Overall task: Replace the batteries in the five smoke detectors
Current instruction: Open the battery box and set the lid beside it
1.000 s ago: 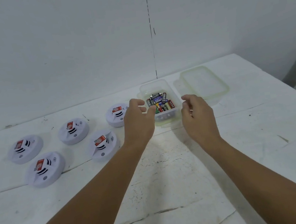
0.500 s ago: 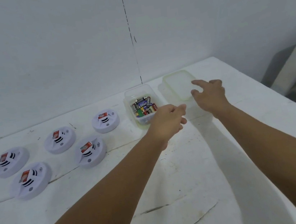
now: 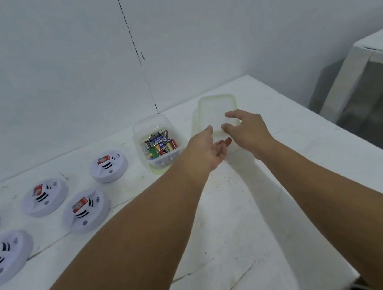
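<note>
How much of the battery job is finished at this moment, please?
Done: the battery box stands open, its lid lying beside it. In hand: nothing; the left hand and right hand reach at the lid, both empty. Left: all five detectors, for example this one, lie untouched.

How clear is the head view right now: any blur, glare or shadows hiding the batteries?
Head view: even, soft light, no glare; batteries readable in the open box; faint arm shadows on the table; wide-angle bend at the edges; both hands slightly soft.
</note>
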